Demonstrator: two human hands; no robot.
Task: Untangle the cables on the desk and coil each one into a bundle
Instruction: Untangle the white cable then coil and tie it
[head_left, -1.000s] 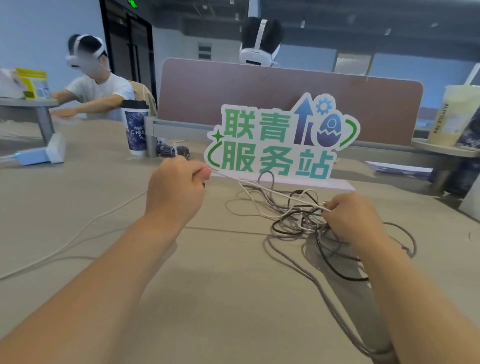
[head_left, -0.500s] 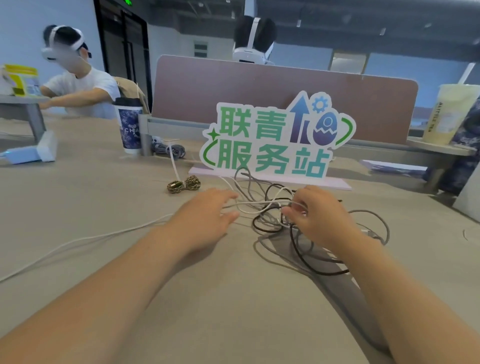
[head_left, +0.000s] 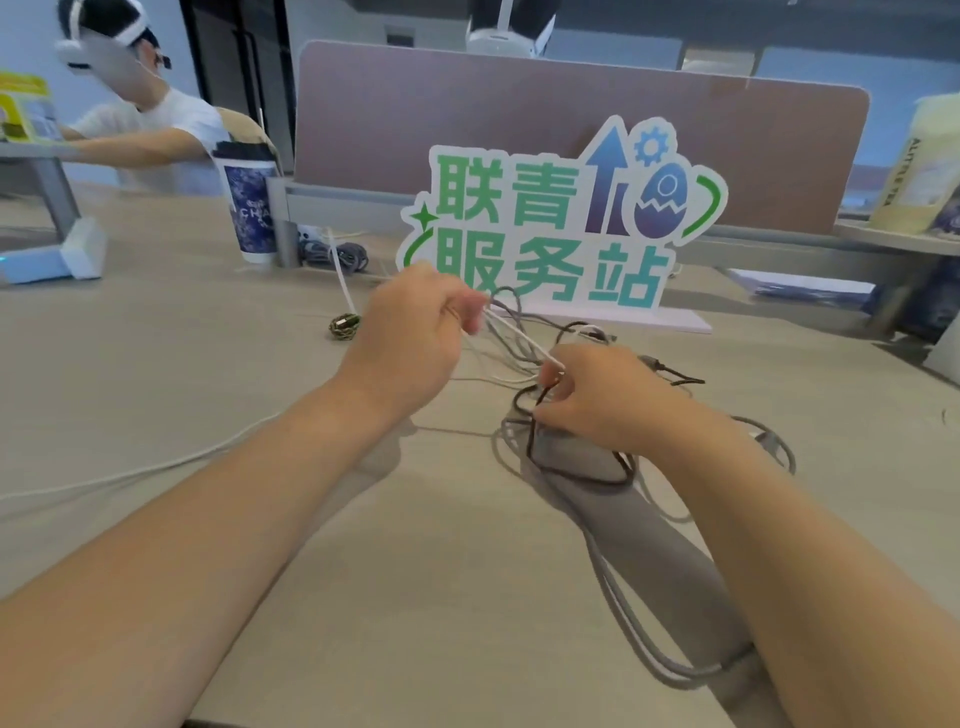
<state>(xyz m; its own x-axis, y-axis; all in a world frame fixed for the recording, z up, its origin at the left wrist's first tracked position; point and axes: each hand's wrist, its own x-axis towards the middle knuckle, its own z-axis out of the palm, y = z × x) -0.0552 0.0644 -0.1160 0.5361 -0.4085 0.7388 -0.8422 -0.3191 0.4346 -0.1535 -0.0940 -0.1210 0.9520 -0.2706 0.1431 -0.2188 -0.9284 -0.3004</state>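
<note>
A tangle of cables lies on the beige desk (head_left: 208, 374) in front of a standing sign. A thin white cable (head_left: 519, 338) runs taut between my two hands. My left hand (head_left: 410, 332) is raised above the desk and pinches the white cable at its fingertips. My right hand (head_left: 597, 400) sits lower, on the tangle, and pinches the same white cable where it meets a dark brown cable (head_left: 571, 470). Grey cables (head_left: 618, 587) loop under my right forearm toward the desk's near edge. A small coiled braided cable (head_left: 344, 326) lies left of my left hand.
The white sign with green characters (head_left: 561, 234) stands just behind the tangle, a mauve partition (head_left: 467, 114) behind it. A dark paper cup (head_left: 249, 208) stands at the back left. Another white cable (head_left: 130, 473) trails left across the desk. A person sits far left.
My left hand has closed on the white cable and lifted it up and away from the desk. My right hand has shifted slightly nearer and pinches the cable at the tangle.
</note>
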